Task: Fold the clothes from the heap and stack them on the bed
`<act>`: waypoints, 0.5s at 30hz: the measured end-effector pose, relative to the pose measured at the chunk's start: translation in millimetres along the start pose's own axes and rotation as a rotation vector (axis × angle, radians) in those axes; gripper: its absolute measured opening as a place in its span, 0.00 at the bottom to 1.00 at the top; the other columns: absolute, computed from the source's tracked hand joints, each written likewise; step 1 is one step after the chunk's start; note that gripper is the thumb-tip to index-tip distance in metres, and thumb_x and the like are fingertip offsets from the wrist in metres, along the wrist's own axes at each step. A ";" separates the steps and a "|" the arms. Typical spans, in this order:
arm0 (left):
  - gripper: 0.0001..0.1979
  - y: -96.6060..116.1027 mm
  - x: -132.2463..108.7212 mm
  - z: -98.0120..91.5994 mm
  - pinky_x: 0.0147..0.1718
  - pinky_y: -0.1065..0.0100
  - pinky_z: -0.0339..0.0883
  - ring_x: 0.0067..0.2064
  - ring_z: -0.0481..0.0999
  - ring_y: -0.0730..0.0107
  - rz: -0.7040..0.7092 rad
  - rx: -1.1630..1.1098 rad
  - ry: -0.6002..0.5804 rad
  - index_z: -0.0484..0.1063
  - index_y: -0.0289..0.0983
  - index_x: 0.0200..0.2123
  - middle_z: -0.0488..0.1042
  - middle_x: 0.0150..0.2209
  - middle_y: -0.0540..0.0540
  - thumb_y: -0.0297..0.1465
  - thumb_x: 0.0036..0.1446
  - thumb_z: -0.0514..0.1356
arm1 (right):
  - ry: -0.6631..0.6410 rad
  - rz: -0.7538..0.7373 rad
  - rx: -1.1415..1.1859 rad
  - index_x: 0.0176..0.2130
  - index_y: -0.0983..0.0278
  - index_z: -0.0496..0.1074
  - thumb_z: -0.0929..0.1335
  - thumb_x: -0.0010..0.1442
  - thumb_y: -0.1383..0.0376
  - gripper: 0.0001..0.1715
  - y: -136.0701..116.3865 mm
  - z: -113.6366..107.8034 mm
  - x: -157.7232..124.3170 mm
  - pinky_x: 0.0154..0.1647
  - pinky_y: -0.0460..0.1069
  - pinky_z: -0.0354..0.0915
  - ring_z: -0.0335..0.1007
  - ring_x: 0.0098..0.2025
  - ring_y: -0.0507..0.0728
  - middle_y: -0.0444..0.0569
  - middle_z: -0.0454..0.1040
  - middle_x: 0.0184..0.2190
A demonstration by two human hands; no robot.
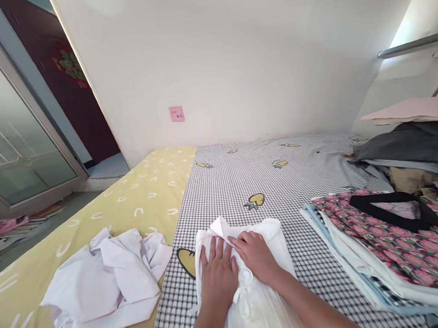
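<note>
A white garment (279, 243) with a collar and a tied white bow lies folded in front of me on the checked sheet. My left hand (219, 271) is pressed flat on its upper left part, fingers spread. Beside it, my right hand (255, 251) rests palm down near the collar, its fingers slightly bent and pointing left, with the fingertips touching the cloth. The garment's lower part is sheer and runs down between my forearms, partly covered by them.
To the left, a crumpled white garment (109, 281) lies on the yellow sheet (126, 197). On the right is a stack of folded clothes topped by a pink floral garment (393, 246). Behind it stands a pile of grey clothes (415, 143). A wall (248, 61) borders the bed's far side.
</note>
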State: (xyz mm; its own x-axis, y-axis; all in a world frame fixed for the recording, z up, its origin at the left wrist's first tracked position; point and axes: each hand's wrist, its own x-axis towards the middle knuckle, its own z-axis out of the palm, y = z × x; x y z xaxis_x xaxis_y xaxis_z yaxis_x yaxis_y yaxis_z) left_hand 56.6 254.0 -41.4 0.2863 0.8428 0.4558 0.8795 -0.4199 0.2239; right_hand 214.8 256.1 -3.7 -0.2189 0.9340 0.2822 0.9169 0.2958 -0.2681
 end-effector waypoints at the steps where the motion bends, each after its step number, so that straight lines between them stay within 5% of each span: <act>1: 0.24 -0.6 0.5 -1.7 0.70 0.38 0.54 0.71 0.64 0.52 -0.001 -0.015 0.005 0.71 0.41 0.62 0.71 0.67 0.41 0.28 0.66 0.50 | 0.012 0.004 0.009 0.62 0.52 0.74 0.61 0.74 0.63 0.23 0.6 2.6 -0.3 0.53 0.58 0.64 0.70 0.47 0.60 0.51 0.76 0.44; 5: 0.21 -8.0 2.9 -12.3 0.68 0.43 0.60 0.65 0.73 0.55 -0.104 -0.219 0.046 0.73 0.38 0.56 0.78 0.60 0.39 0.27 0.66 0.48 | 0.003 0.010 0.064 0.64 0.47 0.72 0.61 0.74 0.61 0.24 2.5 5.9 -0.8 0.55 0.60 0.64 0.68 0.47 0.60 0.50 0.74 0.44; 9: 0.17 -13.4 17.6 -28.6 0.52 0.52 0.75 0.49 0.81 0.57 -0.427 -0.489 0.149 0.68 0.37 0.53 0.80 0.51 0.38 0.38 0.69 0.49 | -0.017 0.005 0.103 0.65 0.41 0.70 0.60 0.75 0.55 0.24 1.9 2.7 -0.8 0.54 0.61 0.63 0.66 0.46 0.60 0.49 0.72 0.43; 12: 0.27 -5.0 40.3 -36.7 0.43 0.52 0.77 0.42 0.81 0.56 -0.571 -0.441 0.189 0.61 0.33 0.60 0.74 0.54 0.31 0.47 0.68 0.49 | -0.010 0.016 0.111 0.64 0.38 0.69 0.60 0.75 0.54 0.23 -0.2 0.9 -0.9 0.53 0.60 0.62 0.66 0.45 0.60 0.48 0.71 0.42; 15: 0.33 10.1 64.0 -37.3 0.46 0.48 0.75 0.50 0.80 0.46 -0.613 -0.297 0.131 0.59 0.31 0.64 0.70 0.57 0.26 0.49 0.66 0.53 | 0.004 0.017 0.110 0.63 0.40 0.71 0.61 0.74 0.55 0.23 -1.8 1.9 -0.9 0.53 0.60 0.62 0.66 0.45 0.60 0.48 0.71 0.41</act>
State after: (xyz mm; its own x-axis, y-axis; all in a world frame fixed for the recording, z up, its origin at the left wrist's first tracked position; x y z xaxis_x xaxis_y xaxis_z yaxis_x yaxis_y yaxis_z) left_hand 69.6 291.1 22.2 -0.2942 0.9175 0.2676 0.7208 0.0292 0.6925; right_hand 212.7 255.0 -5.3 -0.2016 0.9384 0.2807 0.8782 0.3001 -0.3724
